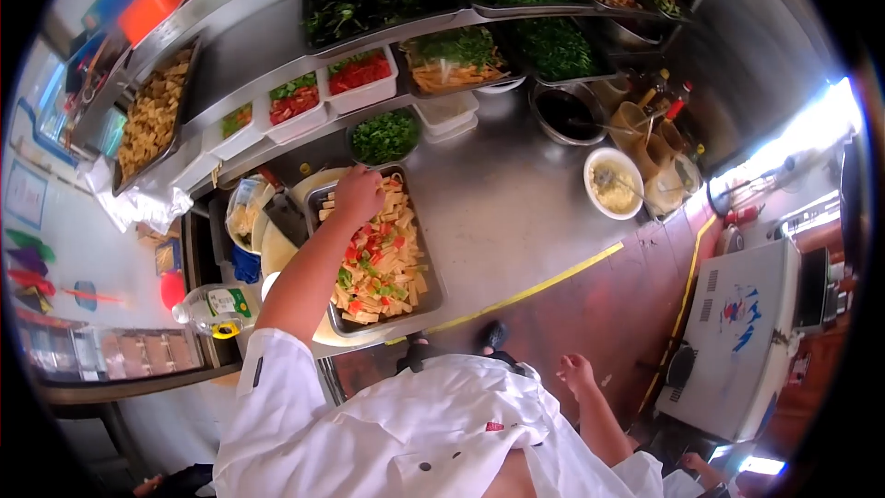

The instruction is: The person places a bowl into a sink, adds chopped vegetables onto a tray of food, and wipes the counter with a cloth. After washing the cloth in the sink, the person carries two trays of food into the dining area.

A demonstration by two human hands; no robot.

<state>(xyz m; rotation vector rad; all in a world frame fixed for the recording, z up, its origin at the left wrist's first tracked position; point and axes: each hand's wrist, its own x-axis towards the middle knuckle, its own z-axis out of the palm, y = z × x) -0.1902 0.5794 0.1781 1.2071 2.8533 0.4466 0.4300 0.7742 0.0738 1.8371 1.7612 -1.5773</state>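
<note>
A metal tray [433, 290] on the steel counter holds pale strips topped with red and green chopped pieces. My left hand [359, 192] is over the far left part of this tray, fingers pinched together; what they hold, if anything, is too small to name. Just beyond the tray stands a bowl of chopped greens [384, 136]. My right hand [576, 373] hangs by my side above the floor, away from the counter, its fingers curled, and whether it holds anything is hidden.
White containers of red and green pieces [359, 78] line the counter's back. Trays of greens [369, 0] fill the shelf above. At right stand a dark-liquid bowl [564, 115], a white bowl [613, 183] and bottles. A plastic bottle [221, 304] is at left.
</note>
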